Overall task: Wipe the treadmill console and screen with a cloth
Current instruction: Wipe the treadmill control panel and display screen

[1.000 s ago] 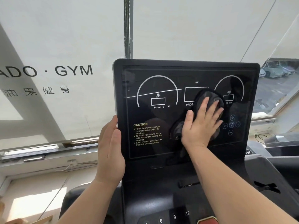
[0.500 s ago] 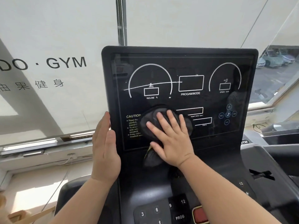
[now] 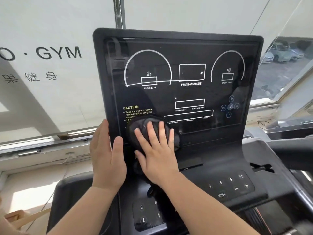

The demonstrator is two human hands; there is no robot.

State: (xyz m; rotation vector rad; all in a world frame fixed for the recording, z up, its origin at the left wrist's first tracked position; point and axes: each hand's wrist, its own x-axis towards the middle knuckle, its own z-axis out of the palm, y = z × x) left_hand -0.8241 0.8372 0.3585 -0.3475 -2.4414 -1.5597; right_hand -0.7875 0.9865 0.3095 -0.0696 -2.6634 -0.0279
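Observation:
The black treadmill screen (image 3: 186, 92) stands upright before me, with white dial outlines and a CAUTION label at its lower left. A dark cloth (image 3: 138, 126) lies flat on the screen's lower left corner, covering part of that label. My right hand (image 3: 155, 150) presses on the cloth with fingers spread. My left hand (image 3: 106, 155) grips the screen's left edge, thumb on the front. Below, the console (image 3: 225, 167) carries two keypads of number buttons.
A white window blind (image 3: 50, 90) printed with GYM lettering hangs behind the screen. A window (image 3: 284, 68) at the right looks out on parked cars. The treadmill's right handrail (image 3: 291, 146) runs off to the right.
My right hand slid the cloth from the screen's middle right down and left to its lower left corner. My left hand kept its hold on the left edge.

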